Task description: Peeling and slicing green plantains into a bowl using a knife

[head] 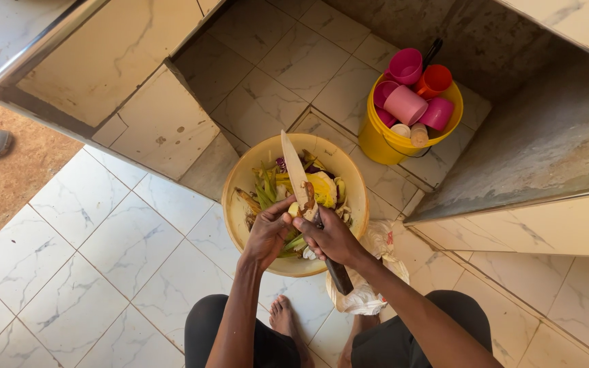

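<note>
On the marbled tile floor (103, 225), over the tan basin (240, 184) of peelings, the right hand (332, 238) grips a long knife (296, 170) while the left hand (267, 232) pinches a small, seemingly firm, slippery piece (294, 209), best held by its ends.

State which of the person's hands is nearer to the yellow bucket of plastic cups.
Right. The right hand, gripping the knife over the tan basin, lies below and left of the yellow bucket. The left hand sits further left, on the far side of the knife.

One head-worn view, steeply downward, close above the tiled floor (103, 232) and own knees.
</note>
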